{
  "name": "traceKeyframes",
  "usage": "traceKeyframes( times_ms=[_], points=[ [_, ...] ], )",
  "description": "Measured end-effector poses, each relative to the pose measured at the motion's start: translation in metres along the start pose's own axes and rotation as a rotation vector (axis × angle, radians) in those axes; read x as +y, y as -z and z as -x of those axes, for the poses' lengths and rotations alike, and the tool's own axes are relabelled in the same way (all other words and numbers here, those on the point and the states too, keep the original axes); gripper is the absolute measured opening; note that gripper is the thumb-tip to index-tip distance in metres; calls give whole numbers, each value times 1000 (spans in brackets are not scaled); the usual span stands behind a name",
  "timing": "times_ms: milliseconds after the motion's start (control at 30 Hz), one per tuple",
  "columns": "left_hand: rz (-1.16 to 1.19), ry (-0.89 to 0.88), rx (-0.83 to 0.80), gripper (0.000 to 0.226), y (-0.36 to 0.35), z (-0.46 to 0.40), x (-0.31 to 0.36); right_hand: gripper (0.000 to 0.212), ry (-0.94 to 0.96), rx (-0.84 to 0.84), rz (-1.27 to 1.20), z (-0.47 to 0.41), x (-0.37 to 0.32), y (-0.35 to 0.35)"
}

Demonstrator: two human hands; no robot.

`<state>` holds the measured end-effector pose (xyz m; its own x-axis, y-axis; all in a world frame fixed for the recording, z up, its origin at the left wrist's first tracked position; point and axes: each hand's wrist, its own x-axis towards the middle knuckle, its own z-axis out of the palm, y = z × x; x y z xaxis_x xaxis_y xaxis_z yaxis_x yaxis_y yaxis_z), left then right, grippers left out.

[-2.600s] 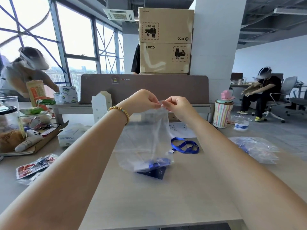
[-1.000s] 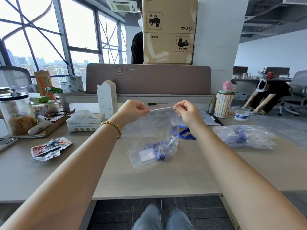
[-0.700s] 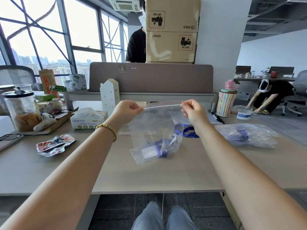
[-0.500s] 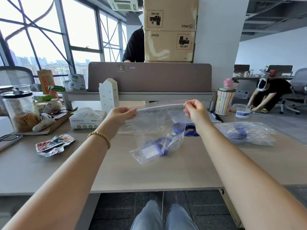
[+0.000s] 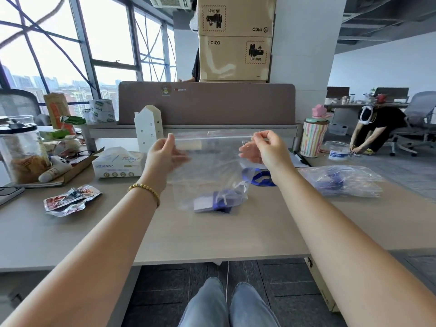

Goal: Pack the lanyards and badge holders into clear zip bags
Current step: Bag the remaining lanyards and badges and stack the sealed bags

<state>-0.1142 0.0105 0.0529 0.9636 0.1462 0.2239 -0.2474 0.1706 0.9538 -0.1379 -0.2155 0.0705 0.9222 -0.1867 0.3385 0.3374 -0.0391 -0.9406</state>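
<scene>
Currently the bag (image 5: 207, 166) is held up mid-frame by its zip strip — left hand (image 5: 162, 156) and right hand (image 5: 264, 149) each pinching a top corner, lanyard (image 5: 224, 201) inside at the bottom. Seal should be pressed end to end — trapped air pushed out first.

**Readable markings around the desk**

The upper brown cardboard box (image 5: 236, 15) behind the divider stands upside down, so its "PICO" brand reads inverted at its lower right, beside an inverted red-framed hazard label. The lower brown cardboard box (image 5: 235, 58) carries "PICO" at its upper left and a red-framed battery hazard label marked "UN 3481". The white tissue box (image 5: 117, 164) on the desk and the taupe fabric desk divider (image 5: 206, 103) bear small print and stickers too blurred to read.
</scene>
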Motion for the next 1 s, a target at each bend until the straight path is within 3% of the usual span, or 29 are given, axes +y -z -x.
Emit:
traceKeyframes(
  times_ms=[167,233,333,467,600,700,800,900,1000],
  points=[
    [-317,135,-191,30,14,21,-39,17,-154,63,9,9,37,0],
    [-274,185,-214,27,16,23,-48,25,-187,70,23,10,46,-3],
    [-171,192,-114,26,14,18,-48,44,-207,22,-35,6,52,-4],
    [-120,201,-110,32,5,12,-46,59,-240,-214,-91,8,64,7],
    [-148,270,-178,26,-2,20,-54,34,-242,-354,-42,14,75,16],
    [-166,275,-77,31,0,22,-60,23,-291,-293,-44,17,79,15],
    [-300,270,27,36,2,21,-68,22,-395,-197,97,20,85,11],
    [-410,298,11,27,6,22,-80,22,-486,-177,286,21,95,10],
    [-600,298,-27,15,14,19,-93,26,-446,-143,620,17,105,10]
  ],
)
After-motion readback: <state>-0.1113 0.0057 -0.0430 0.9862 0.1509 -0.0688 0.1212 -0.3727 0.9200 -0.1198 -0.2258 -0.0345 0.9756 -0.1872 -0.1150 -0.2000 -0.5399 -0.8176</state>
